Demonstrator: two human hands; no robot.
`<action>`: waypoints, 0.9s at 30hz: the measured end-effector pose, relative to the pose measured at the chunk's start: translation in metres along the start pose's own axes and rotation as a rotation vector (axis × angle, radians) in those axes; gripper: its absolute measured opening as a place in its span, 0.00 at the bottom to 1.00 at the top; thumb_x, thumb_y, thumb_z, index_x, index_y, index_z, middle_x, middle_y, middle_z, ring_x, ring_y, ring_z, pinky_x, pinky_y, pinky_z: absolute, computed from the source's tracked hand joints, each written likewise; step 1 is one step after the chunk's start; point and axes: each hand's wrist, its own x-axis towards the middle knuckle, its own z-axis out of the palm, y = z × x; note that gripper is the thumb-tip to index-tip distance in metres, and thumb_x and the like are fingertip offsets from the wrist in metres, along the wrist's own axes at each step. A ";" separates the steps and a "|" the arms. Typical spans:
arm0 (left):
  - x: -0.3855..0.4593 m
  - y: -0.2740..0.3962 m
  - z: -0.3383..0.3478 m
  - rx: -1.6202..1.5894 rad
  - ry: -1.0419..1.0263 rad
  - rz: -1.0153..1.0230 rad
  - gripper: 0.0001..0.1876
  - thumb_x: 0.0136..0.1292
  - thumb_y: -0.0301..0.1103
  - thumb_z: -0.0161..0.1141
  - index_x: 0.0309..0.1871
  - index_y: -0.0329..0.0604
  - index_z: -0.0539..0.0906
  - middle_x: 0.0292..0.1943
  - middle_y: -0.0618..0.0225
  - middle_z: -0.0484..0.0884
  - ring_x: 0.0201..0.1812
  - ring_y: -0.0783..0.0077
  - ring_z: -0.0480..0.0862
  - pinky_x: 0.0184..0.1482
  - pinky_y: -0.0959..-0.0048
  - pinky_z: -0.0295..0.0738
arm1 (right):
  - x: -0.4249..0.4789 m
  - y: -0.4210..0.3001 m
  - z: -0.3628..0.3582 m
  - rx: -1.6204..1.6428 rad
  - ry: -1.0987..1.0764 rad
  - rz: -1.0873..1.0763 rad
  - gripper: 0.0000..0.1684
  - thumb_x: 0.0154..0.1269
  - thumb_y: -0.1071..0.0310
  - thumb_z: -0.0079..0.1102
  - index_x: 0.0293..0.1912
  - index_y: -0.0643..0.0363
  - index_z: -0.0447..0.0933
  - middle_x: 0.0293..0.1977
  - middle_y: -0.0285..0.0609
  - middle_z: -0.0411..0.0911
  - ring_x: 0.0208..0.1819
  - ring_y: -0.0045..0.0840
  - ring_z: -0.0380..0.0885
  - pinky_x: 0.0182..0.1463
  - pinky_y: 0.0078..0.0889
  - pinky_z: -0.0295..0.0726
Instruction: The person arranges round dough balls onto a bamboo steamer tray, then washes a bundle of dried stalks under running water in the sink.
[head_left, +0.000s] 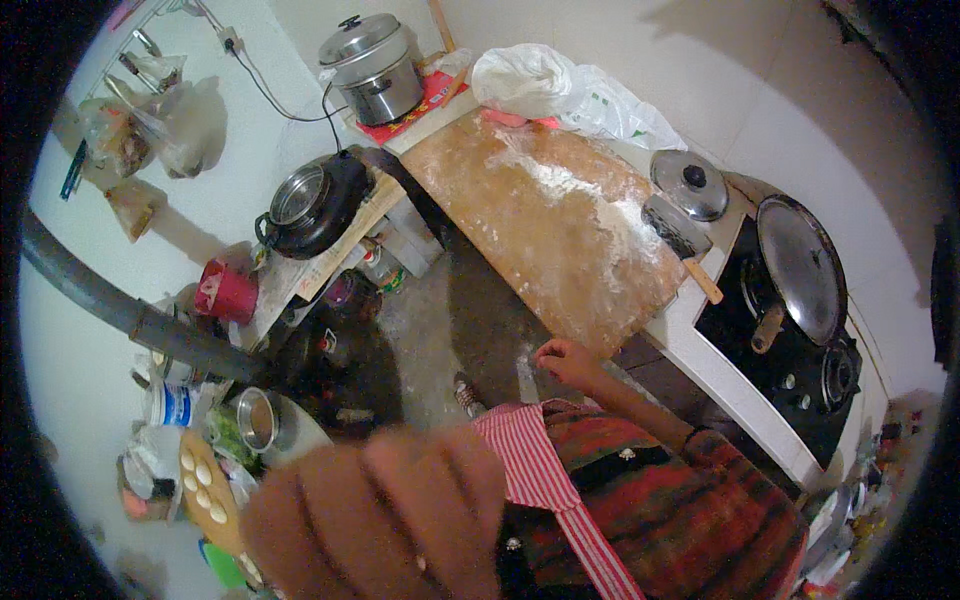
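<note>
Large and blurred, my left hand (375, 510) is raised close to the camera at the bottom, its fingers side by side and bent; whether it holds anything cannot be seen. My right hand (568, 364) hangs beside the near corner of a floured wooden board (517, 217), fingers loosely curled, nothing visible in it. White flour (555, 180) lies along the board's far side. A cleaver (675, 225) with a wooden handle rests at its right edge. Below my hands show a red striped apron strap (525, 450) and a patterned red garment (690, 525).
Right of the board are a pot lid (690, 185) and a black stove (780, 352) with a covered pan (801, 270). A steel steamer (375, 71) and a black electric pot (315, 202) stand left. Round dough pieces (201, 480) sit on a board lower left.
</note>
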 end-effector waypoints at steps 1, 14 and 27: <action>0.002 0.000 -0.011 0.063 0.053 -0.005 0.08 0.64 0.40 0.51 0.29 0.52 0.73 0.25 0.76 0.74 0.33 0.76 0.72 0.39 0.69 0.63 | 0.008 -0.002 0.001 0.012 0.000 0.018 0.08 0.60 0.68 0.56 0.39 0.59 0.77 0.27 0.33 0.75 0.24 0.13 0.69 0.25 0.18 0.67; 0.038 0.049 -0.279 -0.011 0.555 -0.479 0.08 0.63 0.26 0.47 0.45 0.39 0.71 0.29 0.67 0.72 0.31 0.72 0.74 0.43 0.66 0.73 | 0.135 -0.064 0.039 -0.013 0.329 -0.030 0.08 0.59 0.67 0.57 0.37 0.60 0.77 0.27 0.34 0.77 0.24 0.16 0.71 0.26 0.21 0.70; 0.067 -0.057 -0.462 -0.592 0.905 -0.803 0.07 0.60 0.27 0.44 0.40 0.38 0.71 0.19 0.74 0.61 0.14 0.81 0.56 0.13 0.82 0.49 | 0.216 -0.128 -0.023 0.260 0.498 -0.015 0.09 0.62 0.68 0.54 0.42 0.59 0.75 0.31 0.34 0.77 0.25 0.15 0.70 0.29 0.18 0.69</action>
